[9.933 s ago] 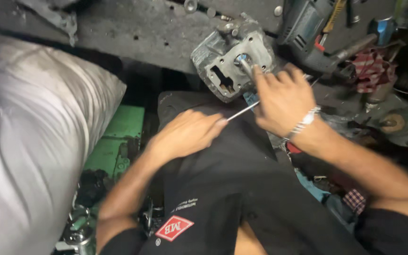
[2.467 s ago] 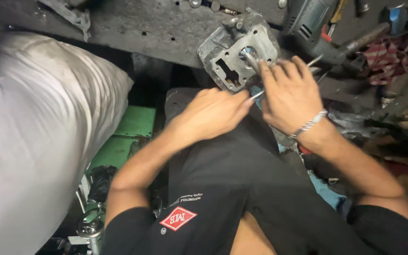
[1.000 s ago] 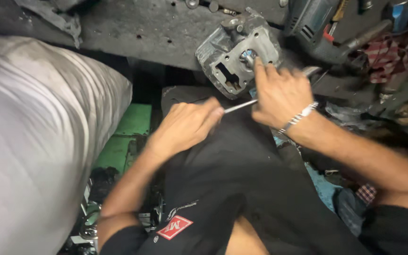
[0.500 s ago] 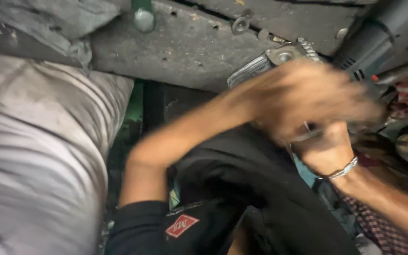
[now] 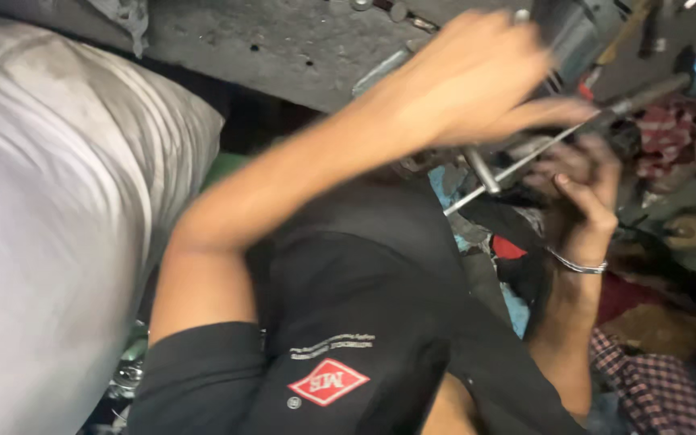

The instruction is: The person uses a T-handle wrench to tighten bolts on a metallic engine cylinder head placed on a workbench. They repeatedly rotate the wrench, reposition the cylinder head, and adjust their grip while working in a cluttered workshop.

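Steel rod (image 5: 525,157), thin and long, slants from 7 o'clock up toward 2 o'clock across upper right of view. Left hand (image 5: 477,80) blurred, raised at 1 o'clock, fingers stretched over rod; whether it grips rod, cannot tell. Right hand (image 5: 577,189) below at 3 o'clock, fingers curled beside rod, silver bracelet (image 5: 577,264) on wrist; grasp unclear. Short metal cylinder (image 5: 483,171) just under left hand. Black garment (image 5: 364,306) fills lower centre. Grey sack (image 5: 50,217) at 9 o'clock. Concrete ledge (image 5: 283,48) at 12 o'clock.
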`<state>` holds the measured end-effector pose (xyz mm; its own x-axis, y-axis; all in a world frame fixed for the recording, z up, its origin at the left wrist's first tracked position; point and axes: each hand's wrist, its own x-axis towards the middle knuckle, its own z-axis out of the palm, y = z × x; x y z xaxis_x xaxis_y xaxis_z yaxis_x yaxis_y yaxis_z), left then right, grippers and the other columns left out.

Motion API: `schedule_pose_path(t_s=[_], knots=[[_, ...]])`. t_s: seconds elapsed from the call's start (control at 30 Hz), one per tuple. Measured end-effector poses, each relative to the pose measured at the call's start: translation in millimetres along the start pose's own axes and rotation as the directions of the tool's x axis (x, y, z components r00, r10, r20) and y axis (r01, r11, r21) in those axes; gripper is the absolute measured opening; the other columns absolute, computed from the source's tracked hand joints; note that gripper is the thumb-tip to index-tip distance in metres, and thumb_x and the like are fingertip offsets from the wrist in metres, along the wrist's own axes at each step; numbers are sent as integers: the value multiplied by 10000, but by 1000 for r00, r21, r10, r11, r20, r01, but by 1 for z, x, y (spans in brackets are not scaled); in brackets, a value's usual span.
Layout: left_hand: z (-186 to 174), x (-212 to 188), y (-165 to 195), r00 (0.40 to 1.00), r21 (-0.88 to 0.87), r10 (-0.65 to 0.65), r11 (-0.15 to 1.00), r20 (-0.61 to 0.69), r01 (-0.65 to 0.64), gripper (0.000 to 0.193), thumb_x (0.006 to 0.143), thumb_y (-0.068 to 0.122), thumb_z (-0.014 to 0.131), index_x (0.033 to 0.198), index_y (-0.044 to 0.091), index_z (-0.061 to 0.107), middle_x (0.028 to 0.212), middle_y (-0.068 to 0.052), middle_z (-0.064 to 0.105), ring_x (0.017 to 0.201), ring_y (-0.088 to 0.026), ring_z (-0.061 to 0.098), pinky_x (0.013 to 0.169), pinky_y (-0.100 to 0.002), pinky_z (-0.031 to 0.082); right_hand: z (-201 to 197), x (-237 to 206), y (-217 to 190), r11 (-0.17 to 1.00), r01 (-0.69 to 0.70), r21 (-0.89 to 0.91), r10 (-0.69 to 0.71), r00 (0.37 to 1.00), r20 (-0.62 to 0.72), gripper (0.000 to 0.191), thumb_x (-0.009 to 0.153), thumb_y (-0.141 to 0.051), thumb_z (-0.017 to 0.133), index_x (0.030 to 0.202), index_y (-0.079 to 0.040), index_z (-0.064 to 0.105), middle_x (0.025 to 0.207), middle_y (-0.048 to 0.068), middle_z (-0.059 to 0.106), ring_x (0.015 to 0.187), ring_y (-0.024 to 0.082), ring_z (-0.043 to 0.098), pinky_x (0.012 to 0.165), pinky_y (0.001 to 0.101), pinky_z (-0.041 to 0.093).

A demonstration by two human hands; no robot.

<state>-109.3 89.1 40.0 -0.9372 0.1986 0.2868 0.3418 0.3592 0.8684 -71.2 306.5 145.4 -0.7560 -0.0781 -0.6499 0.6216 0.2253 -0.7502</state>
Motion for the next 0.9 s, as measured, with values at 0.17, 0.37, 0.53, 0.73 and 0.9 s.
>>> schedule_pose_path(t_s=[0.17, 0.37, 0.53, 0.73, 0.9], knots=[[-29, -85, 87, 831, -49, -320, 923, 455, 382, 458, 1058, 346, 469, 865, 6, 708, 644, -198, 665, 581, -421, 662, 575, -543, 541, 21, -12, -30, 75, 580, -811, -319, 784, 532, 758, 739, -167, 683, 1443, 10, 464, 1300, 225, 599, 1301, 328, 553, 1193, 524, 377], [-66, -143, 82, 826, -190, -530, 806, 191, 561, 348, 890, 349, 695, 1044, 38, 697, 934, -127, 754, 877, -331, 733, 747, -461, 573, 90, 17, -25, -145, 412, -899, 259, 893, 368, 787, 791, -214, 698, 1460, 85, 411, 1200, 267, 629, 799, 428, 714, 683, 532, 566], [-16, -168, 34, 930, -340, -280, 921, -239, 190, 649, 834, 500, 808, 1254, 37, 635, 1190, -117, 698, 1106, -337, 692, 955, -451, 569, 83, 42, -14, -150, 444, -883, 475, 816, 330, 1030, 647, -260, 793, 1480, 154, 351, 1177, 325, 628, 799, 457, 714, 703, 502, 596], [-9, -68, -24, 953, -308, 111, 930, -281, -199, 576, 939, 428, 791, 1437, 256, 559, 1333, -19, 661, 1173, -220, 691, 1015, -427, 625, 59, 39, 5, 389, 502, -773, 72, 820, 568, 536, 793, -155, 677, 1260, 62, 526, 1039, 229, 668, 824, 387, 687, 742, 453, 559], [111, 70, -32, 857, -363, 17, 910, 515, 201, 411, 834, 482, 721, 1079, 154, 766, 1014, -78, 767, 877, -279, 733, 713, -465, 575, 68, 29, 19, 756, -631, 176, 630, 774, 65, 356, 951, -159, 585, 1221, 72, 565, 705, 32, 501, 416, 79, 322, 375, 235, 274]])
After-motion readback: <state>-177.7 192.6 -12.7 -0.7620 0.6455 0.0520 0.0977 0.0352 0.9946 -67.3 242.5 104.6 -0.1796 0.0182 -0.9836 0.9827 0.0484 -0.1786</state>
